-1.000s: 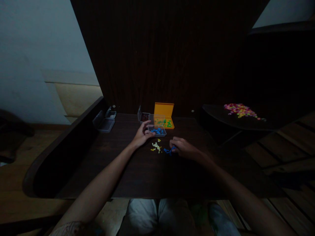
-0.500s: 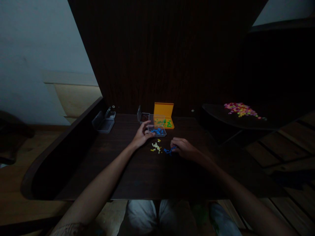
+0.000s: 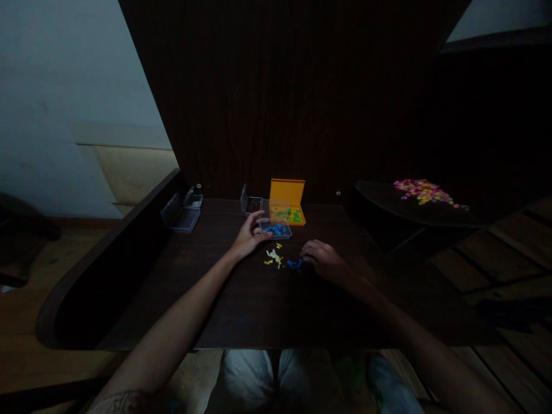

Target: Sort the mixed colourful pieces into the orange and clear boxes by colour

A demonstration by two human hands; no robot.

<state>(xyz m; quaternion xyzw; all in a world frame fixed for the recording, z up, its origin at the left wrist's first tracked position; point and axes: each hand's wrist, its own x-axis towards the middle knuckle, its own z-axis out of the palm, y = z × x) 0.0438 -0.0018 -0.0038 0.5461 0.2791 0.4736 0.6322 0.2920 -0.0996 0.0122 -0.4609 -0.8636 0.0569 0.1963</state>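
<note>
My left hand [image 3: 250,233] grips the left side of a clear plastic box [image 3: 288,235], its thumb at the near edge and its fingers around the far side. Small blue pieces [image 3: 276,230] lie inside that box, whose clear lid stands raised at the back. On the table, my right hand [image 3: 319,254] is curled down over the right end of a small pile of dark blue pieces [image 3: 295,265]. Its fingertips are hidden, so anything pinched in them does not show. Left of that pile lie pale yellow pieces [image 3: 274,257], with a few brighter yellow ones among them.
Behind the held box stands an open orange case [image 3: 287,190] with green pieces. A clear box with dark contents [image 3: 254,205] sits beside it. Two more clear open boxes [image 3: 185,221] are at the left panel. Colourful pieces [image 3: 425,191] heap on the right shelf.
My right hand has shifted slightly right and up, and its fingers look a little less tightly bunched. The left hand and the box stay in place.
</note>
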